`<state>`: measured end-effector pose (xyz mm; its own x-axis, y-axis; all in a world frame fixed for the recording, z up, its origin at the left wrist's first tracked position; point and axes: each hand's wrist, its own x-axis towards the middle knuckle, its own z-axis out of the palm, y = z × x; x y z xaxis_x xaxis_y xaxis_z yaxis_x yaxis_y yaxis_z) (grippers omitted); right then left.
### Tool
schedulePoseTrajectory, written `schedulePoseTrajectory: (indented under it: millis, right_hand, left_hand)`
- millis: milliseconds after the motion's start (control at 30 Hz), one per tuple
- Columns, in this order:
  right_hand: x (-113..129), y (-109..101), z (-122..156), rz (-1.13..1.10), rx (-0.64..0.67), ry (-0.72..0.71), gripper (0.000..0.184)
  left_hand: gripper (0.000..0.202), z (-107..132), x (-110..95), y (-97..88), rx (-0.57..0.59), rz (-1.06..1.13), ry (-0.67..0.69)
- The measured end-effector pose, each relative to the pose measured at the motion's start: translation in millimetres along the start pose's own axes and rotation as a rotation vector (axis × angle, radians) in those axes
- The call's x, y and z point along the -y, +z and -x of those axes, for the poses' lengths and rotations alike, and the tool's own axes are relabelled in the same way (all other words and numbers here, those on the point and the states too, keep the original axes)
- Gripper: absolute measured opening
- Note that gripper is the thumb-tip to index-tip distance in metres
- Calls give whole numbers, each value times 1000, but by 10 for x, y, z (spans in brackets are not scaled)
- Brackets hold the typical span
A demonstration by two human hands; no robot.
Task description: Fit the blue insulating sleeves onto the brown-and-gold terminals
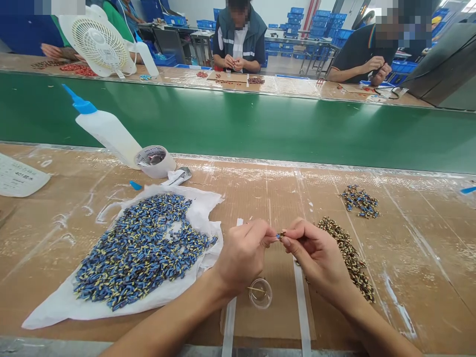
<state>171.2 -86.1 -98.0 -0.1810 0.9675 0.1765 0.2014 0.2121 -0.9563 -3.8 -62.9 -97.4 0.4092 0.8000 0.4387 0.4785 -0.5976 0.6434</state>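
My left hand (243, 253) and my right hand (316, 253) meet above the table, both pinched on one small blue part (279, 236) held between their fingertips. To the left, a big heap of small blue and yellow parts (139, 248) lies on a white sheet (203, 208). Just right of my right hand runs a band of small brown parts (351, 258). A small clear dish (260, 293) with a thin stick in it sits under my hands.
A small pile of blue parts (360, 201) lies at the right. A white squeeze bottle with a blue tip (106, 130) and a tape roll (154, 161) stand at the back left. Beyond runs a green conveyor belt (260, 124); people work across it beside a white fan (98, 42).
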Motion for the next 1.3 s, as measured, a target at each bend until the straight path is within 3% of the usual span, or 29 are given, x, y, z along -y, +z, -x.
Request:
schedulePoseTrajectory:
  millis: [200, 300, 467, 600, 700, 833, 1100, 1300]
  right_hand:
    - [-3, 39, 3, -142, 36, 27, 13]
    - [19, 105, 32, -217, -11, 6, 12]
    - [100, 152, 41, -272, -62, -35, 11]
    - [210, 41, -26, -290, -52, -56, 8]
    - [354, -59, -97, -272, -111, -95, 5]
    - [611, -149, -201, -215, -177, -192, 7]
    - [943, -250, -390, -162, -225, -319, 8]
    - [1001, -331, -484, -256, -131, -168, 10]
  left_hand:
    - [13, 36, -8, 30, 29, 50, -29]
    - [13, 64, -40, 50, -7, 108, -45]
    - [12, 44, -131, -56, -63, 106, 32]
    - [2, -106, -206, -268, -17, 80, 118]
    - [17, -253, -282, -414, 71, 49, 130]
    - [20, -431, -437, -555, 171, -67, 168]
    - [21, -681, -699, -768, 146, -133, 134]
    - [20, -787, -661, -766, 44, -168, 214]
